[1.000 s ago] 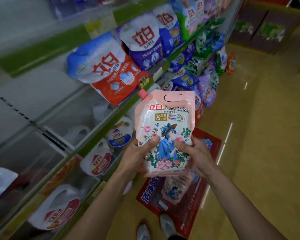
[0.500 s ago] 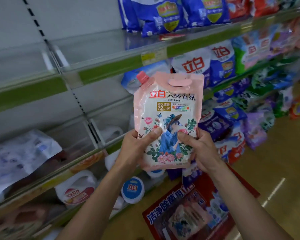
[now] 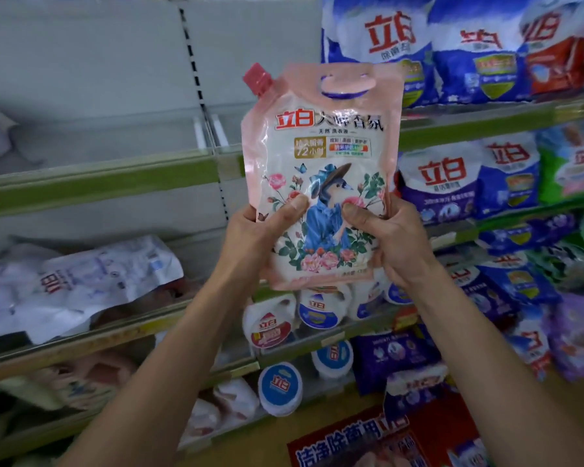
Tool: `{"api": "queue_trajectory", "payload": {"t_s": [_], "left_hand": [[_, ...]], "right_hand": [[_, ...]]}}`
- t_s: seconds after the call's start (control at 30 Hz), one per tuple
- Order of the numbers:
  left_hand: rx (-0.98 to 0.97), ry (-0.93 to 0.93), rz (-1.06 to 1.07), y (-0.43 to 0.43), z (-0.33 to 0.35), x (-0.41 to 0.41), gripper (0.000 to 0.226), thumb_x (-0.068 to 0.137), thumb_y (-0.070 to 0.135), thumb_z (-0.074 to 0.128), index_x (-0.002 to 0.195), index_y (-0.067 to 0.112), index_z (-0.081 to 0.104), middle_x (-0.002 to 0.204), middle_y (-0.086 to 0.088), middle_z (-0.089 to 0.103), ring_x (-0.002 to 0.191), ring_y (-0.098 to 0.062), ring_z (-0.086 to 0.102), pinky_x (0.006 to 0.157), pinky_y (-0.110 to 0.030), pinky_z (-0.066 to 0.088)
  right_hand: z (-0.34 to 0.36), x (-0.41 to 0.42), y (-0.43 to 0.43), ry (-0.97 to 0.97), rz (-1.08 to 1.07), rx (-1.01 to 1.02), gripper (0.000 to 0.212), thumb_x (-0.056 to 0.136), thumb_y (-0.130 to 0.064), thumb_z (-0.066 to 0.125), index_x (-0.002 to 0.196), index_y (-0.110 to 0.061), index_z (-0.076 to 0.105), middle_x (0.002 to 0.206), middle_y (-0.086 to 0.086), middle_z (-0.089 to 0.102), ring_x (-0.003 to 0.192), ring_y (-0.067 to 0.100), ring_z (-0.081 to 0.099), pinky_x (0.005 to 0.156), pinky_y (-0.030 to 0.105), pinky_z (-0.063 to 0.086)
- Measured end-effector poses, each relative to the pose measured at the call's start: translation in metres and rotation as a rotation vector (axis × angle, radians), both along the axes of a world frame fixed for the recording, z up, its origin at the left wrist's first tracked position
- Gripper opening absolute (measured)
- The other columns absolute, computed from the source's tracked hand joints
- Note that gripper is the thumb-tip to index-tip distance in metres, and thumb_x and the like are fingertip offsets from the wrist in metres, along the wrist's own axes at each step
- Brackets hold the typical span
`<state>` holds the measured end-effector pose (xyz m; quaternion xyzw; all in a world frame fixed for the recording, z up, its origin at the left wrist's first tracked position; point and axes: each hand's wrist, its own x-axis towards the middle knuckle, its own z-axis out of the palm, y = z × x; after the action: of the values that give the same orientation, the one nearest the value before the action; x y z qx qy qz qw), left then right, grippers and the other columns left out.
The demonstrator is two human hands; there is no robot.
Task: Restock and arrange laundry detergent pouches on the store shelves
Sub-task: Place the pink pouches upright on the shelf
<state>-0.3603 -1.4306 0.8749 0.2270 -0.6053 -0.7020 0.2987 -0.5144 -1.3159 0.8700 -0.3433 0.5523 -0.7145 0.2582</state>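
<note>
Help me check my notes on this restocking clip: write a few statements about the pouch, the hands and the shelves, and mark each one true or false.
1. The left hand and right hand both grip the pink pouch by its lower half. True.
2. The pouch's cap sits at its top right corner. False: the red cap is at the top left corner.
3. Blue and white bags stand on the shelves to the right of the pouch. True.
4. The pouch stands on a shelf. False: it is held upright in the air in front of the shelves.
</note>
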Motion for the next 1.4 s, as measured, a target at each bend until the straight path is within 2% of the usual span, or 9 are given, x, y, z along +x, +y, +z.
{"api": "queue_trajectory", "payload": {"t_s": [0.13,0.27,0.43,0.57,0.7,0.83,0.93,1.17,1.4], "left_hand": [[-0.042,0.032,0.089,-0.015,0.019,0.018,0.034,0.086,0.030,0.074,0.115,0.015,0.065,0.105,-0.011,0.078,0.092,-0.034,0.077,0.082,-0.051,0.062],[-0.060,0.054,0.169,-0.028,0.035,0.038,0.028,0.091,0.024,0.071,0.115,0.012,0.065,0.103,-0.012,0.079,0.090,-0.032,0.077,0.076,-0.044,0.064],[-0.041,0.091,0.252,-0.043,0.047,0.062,0.017,0.091,0.022,0.073,0.105,0.013,0.068,0.102,-0.013,0.079,0.091,-0.033,0.077,0.081,-0.050,0.063],[-0.037,0.121,0.290,-0.060,0.055,0.083,0.023,0.090,0.020,0.073,0.109,0.010,0.068,0.104,-0.014,0.078,0.094,-0.034,0.076,0.086,-0.054,0.061],[-0.029,0.141,0.308,-0.080,0.064,0.099,0.035,0.087,0.023,0.076,0.116,0.007,0.067,0.106,-0.015,0.078,0.096,-0.036,0.076,0.091,-0.058,0.058],[-0.025,0.179,0.293,-0.107,0.072,0.116,0.037,0.088,0.021,0.076,0.120,0.004,0.066,0.109,-0.017,0.077,0.099,-0.037,0.074,0.092,-0.059,0.058],[-0.044,0.189,0.273,-0.126,0.078,0.126,0.041,0.085,0.022,0.078,0.120,0.005,0.066,0.109,-0.017,0.077,0.099,-0.038,0.074,0.093,-0.060,0.056],[-0.055,0.198,0.238,-0.166,0.090,0.143,0.048,0.087,0.023,0.078,0.126,0.001,0.062,0.111,-0.018,0.076,0.102,-0.039,0.074,0.094,-0.061,0.055],[-0.050,0.242,0.181,-0.186,0.102,0.151,0.030,0.089,0.020,0.075,0.115,0.007,0.067,0.107,-0.016,0.077,0.098,-0.036,0.075,0.092,-0.054,0.059]], "right_hand": [[0.024,0.012,-0.024,0.068,0.073,-0.026,0.014,0.089,-0.004,0.068,0.103,-0.007,0.069,0.095,0.011,0.074,0.056,0.003,0.069,0.044,0.013,0.049],[0.038,0.025,-0.049,0.043,0.147,-0.070,0.024,0.079,-0.017,0.076,0.103,-0.012,0.073,0.101,0.011,0.077,0.086,0.022,0.076,0.072,0.041,0.063],[0.052,0.046,-0.076,0.017,0.251,-0.094,0.024,0.079,-0.015,0.075,0.103,-0.012,0.072,0.100,0.009,0.078,0.093,0.028,0.075,0.071,0.040,0.062],[0.062,0.067,-0.097,0.016,0.276,-0.091,0.015,0.087,-0.006,0.071,0.101,-0.013,0.071,0.093,0.004,0.079,0.081,0.023,0.077,0.056,0.029,0.059],[0.071,0.085,-0.119,-0.002,0.293,-0.110,0.014,0.087,-0.005,0.071,0.099,-0.012,0.072,0.098,0.008,0.078,0.092,0.029,0.076,0.069,0.040,0.062],[0.083,0.105,-0.141,0.025,0.262,-0.115,0.010,0.088,-0.005,0.071,0.095,-0.012,0.071,0.089,0.006,0.078,0.073,0.019,0.076,0.046,0.019,0.053],[0.090,0.116,-0.157,0.019,0.252,-0.118,0.010,0.089,-0.005,0.070,0.097,-0.009,0.070,0.094,0.011,0.076,0.067,0.017,0.075,0.039,0.016,0.047],[0.099,0.133,-0.194,-0.016,0.262,-0.151,0.021,0.084,-0.006,0.073,0.105,-0.010,0.071,0.106,0.017,0.076,0.097,0.036,0.074,0.076,0.054,0.060],[0.116,0.143,-0.203,0.044,0.230,-0.185,0.026,0.086,-0.006,0.072,0.111,-0.007,0.067,0.098,0.009,0.078,0.094,0.029,0.075,0.072,0.043,0.062]]}}
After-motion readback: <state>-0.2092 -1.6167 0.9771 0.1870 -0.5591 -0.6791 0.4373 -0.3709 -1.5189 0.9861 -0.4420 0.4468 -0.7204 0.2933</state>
